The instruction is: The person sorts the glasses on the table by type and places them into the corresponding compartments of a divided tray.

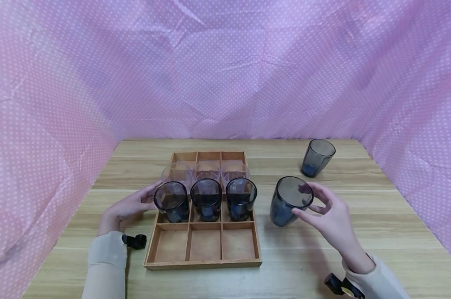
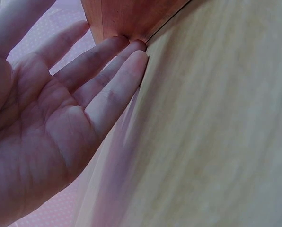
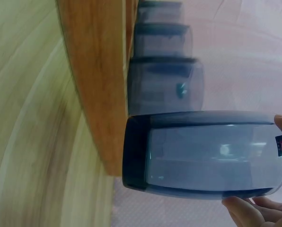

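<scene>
My right hand grips a dark tinted glass near its rim, thumb on one side and fingers on the other. In the right wrist view this glass appears large, a small label near its rim. To its left lies a wooden compartment tray. Three dark glasses stand in a row across the tray, with clear glasses in the row behind them. My left hand is at the tray's left side; in the left wrist view its extended fingertips touch the tray's outer wall.
Another dark glass stands at the back right of the wooden table. The tray's front row shows bare compartments. Pink dotted cloth hangs behind the table and on both sides.
</scene>
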A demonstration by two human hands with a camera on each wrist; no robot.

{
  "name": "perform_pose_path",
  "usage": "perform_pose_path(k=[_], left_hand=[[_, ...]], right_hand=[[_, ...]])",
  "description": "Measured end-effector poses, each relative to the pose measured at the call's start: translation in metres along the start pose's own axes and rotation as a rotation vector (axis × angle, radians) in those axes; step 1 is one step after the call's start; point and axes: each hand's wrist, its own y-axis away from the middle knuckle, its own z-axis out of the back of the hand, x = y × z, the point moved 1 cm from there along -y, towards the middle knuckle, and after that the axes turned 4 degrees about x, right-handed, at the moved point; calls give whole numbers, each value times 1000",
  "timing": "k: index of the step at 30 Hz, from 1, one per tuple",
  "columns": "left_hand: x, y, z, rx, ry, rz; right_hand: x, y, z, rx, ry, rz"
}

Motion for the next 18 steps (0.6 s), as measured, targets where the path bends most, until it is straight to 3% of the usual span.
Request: perform_pose_path(k=[10,18], left_hand=[[3,1,1,-9,-6,13],[0,1,0,-29,-22,61]], right_hand=[[21,11,-8,71,-55,43],[33,13,-20,130,-65,88]])
